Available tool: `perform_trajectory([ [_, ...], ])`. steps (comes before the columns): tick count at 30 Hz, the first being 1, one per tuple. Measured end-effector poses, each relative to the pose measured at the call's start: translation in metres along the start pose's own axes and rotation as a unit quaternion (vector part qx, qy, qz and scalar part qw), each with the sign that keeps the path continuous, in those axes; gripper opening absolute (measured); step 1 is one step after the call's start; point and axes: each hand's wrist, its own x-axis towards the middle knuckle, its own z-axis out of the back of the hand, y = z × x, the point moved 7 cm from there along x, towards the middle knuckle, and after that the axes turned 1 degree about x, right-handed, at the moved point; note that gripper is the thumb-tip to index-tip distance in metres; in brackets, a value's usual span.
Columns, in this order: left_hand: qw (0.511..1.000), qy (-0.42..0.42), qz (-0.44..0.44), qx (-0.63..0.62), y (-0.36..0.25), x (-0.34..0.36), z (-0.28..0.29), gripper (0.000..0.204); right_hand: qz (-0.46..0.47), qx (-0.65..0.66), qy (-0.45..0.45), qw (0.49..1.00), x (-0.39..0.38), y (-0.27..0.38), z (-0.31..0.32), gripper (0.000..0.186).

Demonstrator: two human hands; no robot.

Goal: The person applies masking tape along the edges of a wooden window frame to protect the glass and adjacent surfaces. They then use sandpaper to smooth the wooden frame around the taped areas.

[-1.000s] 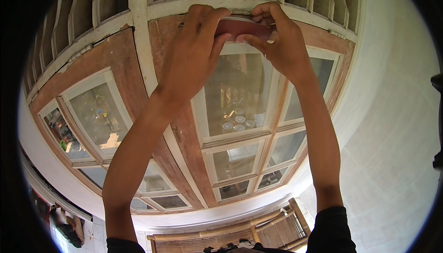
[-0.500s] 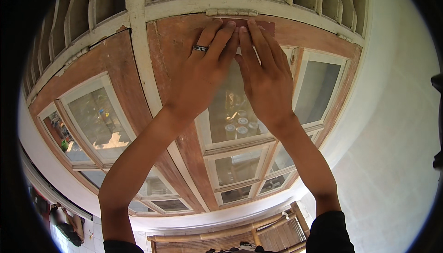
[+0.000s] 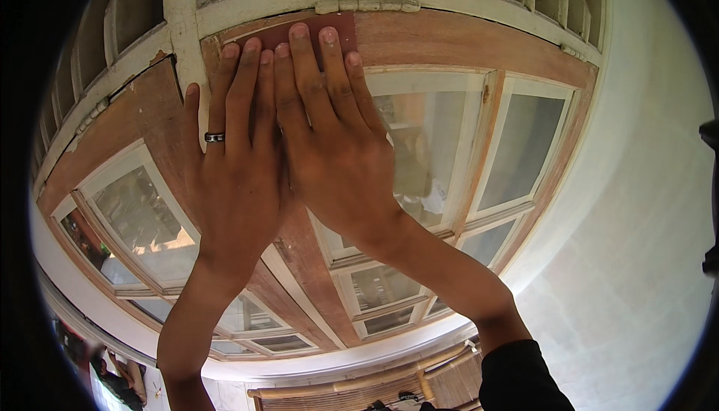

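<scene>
A dark red sheet of sandpaper lies flat on the bare wooden top rail of a glazed window shutter. Both hands press it from the front, fingers stretched upward. My left hand, with a dark ring on one finger, lies at the rail's left end, its outer finger spread away. Beside it, my right hand rests on the sheet with its fingers slightly apart. The hands touch side by side and cover much of the sheet. Neither one is wrapped around anything.
A cream hinge sits just above the sheet, below a slatted vent frame. Another glazed shutter stands at left, a pale wall at right. A bamboo bench is below. A person is at lower left.
Both hands have slid left along the top rail with the sandpaper, from near the rail's middle to its left end. My right hand has moved close against the left.
</scene>
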Motion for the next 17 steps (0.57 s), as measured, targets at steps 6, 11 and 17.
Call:
perform_trajectory([
  [6, 0.997, -0.015, -0.013, -0.073, -0.046, 0.019, -0.01, 0.07, -0.002, -0.044, 0.025, 0.999, -0.01, -0.048, 0.035, 0.055],
  [11, 0.989, -0.033, -0.031, -0.14, -0.084, 0.037, -0.025, 0.074, -0.013, -0.13, 0.082, 0.988, -0.012, -0.079, 0.064, 0.056],
  [17, 0.997, 0.015, 0.008, -0.08, -0.029, 0.01, -0.02, 0.079, 0.002, -0.052, 0.033, 0.998, -0.005, -0.032, 0.021, 0.061],
])
